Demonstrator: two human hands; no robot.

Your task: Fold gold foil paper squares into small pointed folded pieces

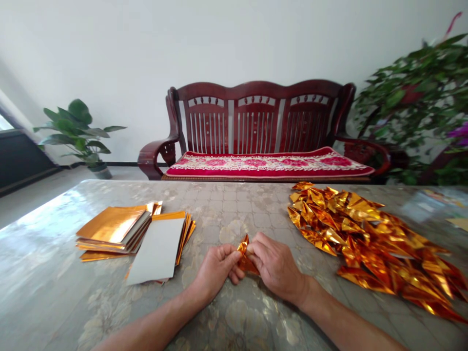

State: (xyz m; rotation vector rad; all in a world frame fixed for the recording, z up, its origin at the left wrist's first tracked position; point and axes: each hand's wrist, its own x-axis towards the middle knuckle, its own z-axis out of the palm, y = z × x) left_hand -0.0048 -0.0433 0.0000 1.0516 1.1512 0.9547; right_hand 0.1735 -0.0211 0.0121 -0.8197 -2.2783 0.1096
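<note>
Both hands, left hand (215, 267) and right hand (276, 265), have a pinching grip on one half-folded gold foil sheet (244, 256), low over the bench (234, 204). Big heap of folded gold pieces (373, 243) sits right; unfolded foil stack (124, 229) left, so plenty remains, I'd guess.

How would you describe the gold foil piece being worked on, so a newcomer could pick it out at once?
Start at the marbled table in front of the red wooden bench. Near its front edge, the left hand and right hand meet; the folded foil piece is pinched between them. Unlike the flat sheet stack at left and the finished heap at right, it is single and held.
</note>
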